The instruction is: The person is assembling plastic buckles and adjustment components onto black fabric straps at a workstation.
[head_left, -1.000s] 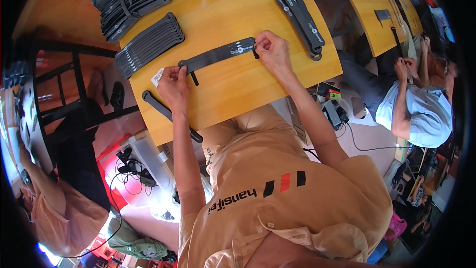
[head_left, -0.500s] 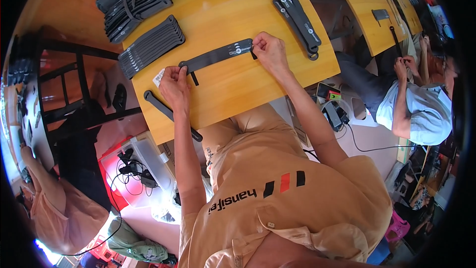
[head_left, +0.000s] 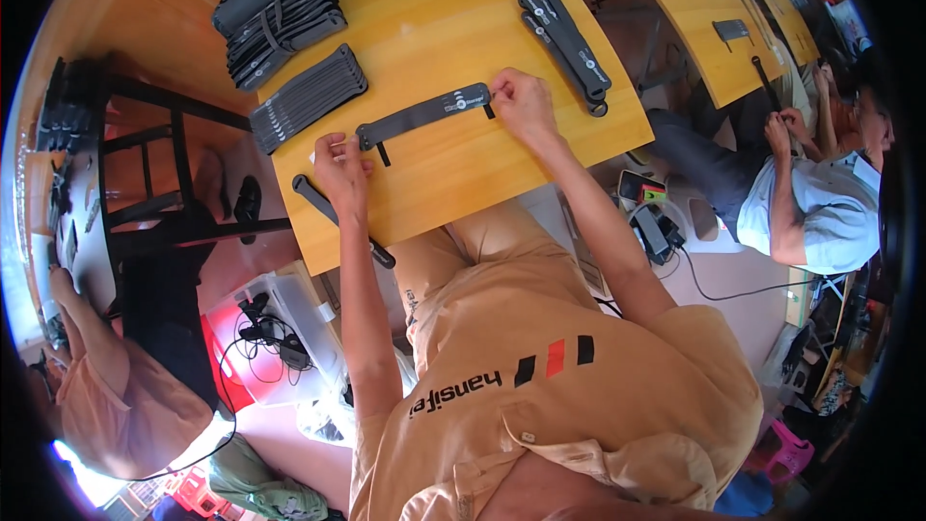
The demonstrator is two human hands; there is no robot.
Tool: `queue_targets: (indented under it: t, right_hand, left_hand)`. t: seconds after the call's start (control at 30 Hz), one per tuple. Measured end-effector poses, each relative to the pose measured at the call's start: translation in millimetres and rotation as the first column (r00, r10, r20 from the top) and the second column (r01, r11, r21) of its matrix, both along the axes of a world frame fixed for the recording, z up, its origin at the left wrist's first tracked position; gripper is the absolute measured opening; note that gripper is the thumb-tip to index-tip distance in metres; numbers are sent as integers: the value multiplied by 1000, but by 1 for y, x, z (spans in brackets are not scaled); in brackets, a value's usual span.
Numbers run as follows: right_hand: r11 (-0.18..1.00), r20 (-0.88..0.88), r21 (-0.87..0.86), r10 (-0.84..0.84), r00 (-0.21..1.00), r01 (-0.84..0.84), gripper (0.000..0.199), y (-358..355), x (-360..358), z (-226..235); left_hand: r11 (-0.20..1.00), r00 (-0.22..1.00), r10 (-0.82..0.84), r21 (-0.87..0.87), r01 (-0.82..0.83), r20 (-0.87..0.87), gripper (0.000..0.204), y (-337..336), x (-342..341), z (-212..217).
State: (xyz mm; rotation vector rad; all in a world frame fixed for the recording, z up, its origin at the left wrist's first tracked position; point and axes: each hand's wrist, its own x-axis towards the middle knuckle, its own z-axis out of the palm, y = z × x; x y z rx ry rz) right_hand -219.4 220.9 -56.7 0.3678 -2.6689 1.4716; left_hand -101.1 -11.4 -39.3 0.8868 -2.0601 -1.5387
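A flat black strap (head_left: 424,116) with pale printing lies lengthwise across the yellow table, and short black tabs stick out below both its ends. My right hand (head_left: 526,106) has its thumb and fingers pinched together at the strap's right end. Beside the left end is my left hand (head_left: 342,174), its fingers bent but apart and the strap end just off the fingertips. Part of a small white piece shows behind the left hand; what it is stays hidden. Another black strap (head_left: 318,198) lies aslant at the table's near left edge, partly under my left forearm.
At the left of the table (head_left: 415,39) lie a fanned row of black straps (head_left: 311,96) and a banded bundle of straps (head_left: 275,19). Several straps (head_left: 569,48) lie at the right. A co-worker (head_left: 805,193) sits at another table on the right. Below left stands a clear bin (head_left: 323,323) with cables.
My left hand has let go of the strap's left end and its fingers have spread. The right hand stays at the other end. The whole view has shifted slightly.
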Motion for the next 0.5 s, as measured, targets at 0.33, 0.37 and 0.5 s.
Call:
queue_targets:
  t: [0.33, 0.37, 0.5]
  right_hand:
    - [899, -326, 384, 343, 881, -208, 46, -11, 50, 12]
    - [854, -322, 451, 427, 845, -260, 55, -14, 54, 9]
    - [795, -238, 531, 472, 848, -294, 61, -8, 54, -3]
  left_hand:
    - [516, 862, -345, -692, 505, 372, 66, 25, 19, -8]
    - [475, 833, -333, -685, 552, 441, 70, 27, 20, -11]
    - [407, 788, -308, -675, 615, 533, 73, 26, 20, -17]
